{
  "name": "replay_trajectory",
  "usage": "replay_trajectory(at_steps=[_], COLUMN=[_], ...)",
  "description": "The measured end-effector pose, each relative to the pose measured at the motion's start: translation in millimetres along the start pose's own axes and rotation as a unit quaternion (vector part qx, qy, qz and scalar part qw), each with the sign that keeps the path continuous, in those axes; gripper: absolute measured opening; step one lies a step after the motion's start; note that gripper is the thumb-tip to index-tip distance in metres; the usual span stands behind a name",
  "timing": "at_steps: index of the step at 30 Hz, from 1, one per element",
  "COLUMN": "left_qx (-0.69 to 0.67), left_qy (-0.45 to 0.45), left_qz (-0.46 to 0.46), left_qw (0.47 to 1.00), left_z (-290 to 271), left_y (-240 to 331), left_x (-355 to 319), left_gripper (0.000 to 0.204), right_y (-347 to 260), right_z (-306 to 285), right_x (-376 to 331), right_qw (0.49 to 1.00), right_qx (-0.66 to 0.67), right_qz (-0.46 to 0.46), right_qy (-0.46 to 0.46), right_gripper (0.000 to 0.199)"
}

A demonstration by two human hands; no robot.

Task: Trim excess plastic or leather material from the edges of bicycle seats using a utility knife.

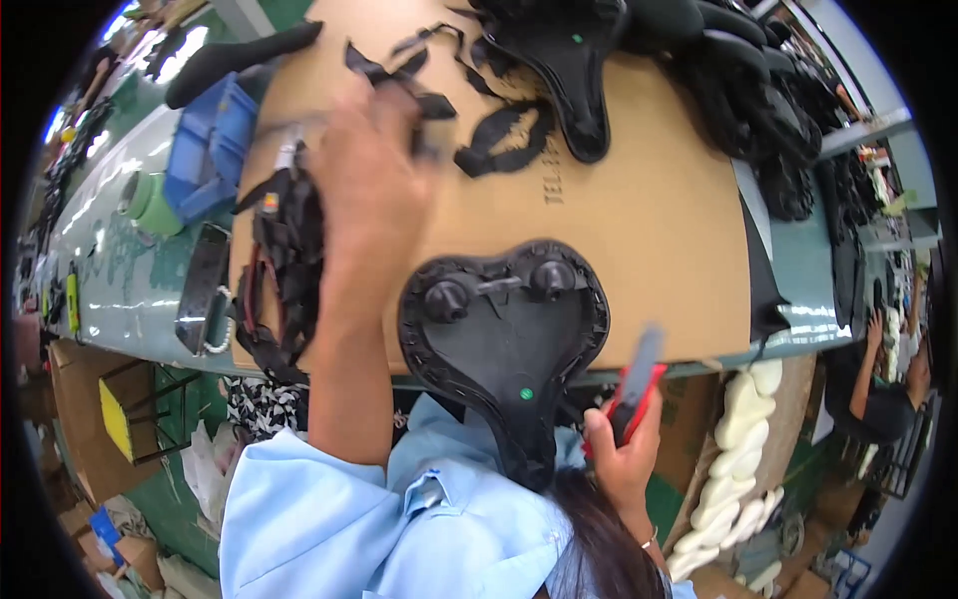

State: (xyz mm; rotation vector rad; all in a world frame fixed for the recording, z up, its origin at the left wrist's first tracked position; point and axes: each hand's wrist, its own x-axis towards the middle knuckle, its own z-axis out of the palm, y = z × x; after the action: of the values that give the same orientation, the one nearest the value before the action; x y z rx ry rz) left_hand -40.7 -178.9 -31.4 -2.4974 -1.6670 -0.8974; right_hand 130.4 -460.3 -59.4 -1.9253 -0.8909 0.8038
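A black bicycle saddle (pixel 489 349) lies underside up at the cardboard's near edge, its narrow nose toward my body. My right hand (pixel 631 449), to the right of that nose, is closed around a hand tool (pixel 629 404) with a red and black handle and a grey, blurred tip. My left hand (pixel 374 165) is stretched out over the cardboard, close to loose black strips (pixel 399 75). Motion smears its fingers, so I cannot tell whether the dark patch at the fingertips is held.
Brown cardboard (pixel 679 240) covers the table. A second upturned saddle (pixel 574 80) lies at the far side, beside piled black saddles (pixel 718 70). A bundle of black strips (pixel 289 250), a blue bin (pixel 210 145) and a green tape roll (pixel 150 203) are at left.
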Motion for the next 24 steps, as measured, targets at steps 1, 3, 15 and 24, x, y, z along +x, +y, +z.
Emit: replay_trajectory(at_steps=[1,3,15,24], left_qx=[0.052,-0.123,-0.73,-0.574], left_qy=[-0.013,-0.042,-0.294,-0.274], left_qz=[0.06,0.076,-0.208,-0.159], left_qw=[0.997,0.989,0.581,0.755], left_z=[27.1,16.0,42.0,50.5], left_y=[-1.2,9.1,-123.2,-31.6], left_x=[-25.3,-33.0,108.7,86.4], left_gripper=[0.045,0.05,0.035,0.098], right_y=[-13.2,-11.2,-78.0,-113.5], right_z=[8.8,25.8,6.9,110.3], right_x=[20.1,61.1,201.0,224.7], right_qw=[0.998,0.995,0.976,0.881], right_qx=[0.062,0.077,0.173,0.4], right_qz=[0.001,-0.065,-0.135,-0.077], right_qy=[0.009,0.016,0.013,-0.241], right_gripper=[0.069,0.069,0.048,0.05])
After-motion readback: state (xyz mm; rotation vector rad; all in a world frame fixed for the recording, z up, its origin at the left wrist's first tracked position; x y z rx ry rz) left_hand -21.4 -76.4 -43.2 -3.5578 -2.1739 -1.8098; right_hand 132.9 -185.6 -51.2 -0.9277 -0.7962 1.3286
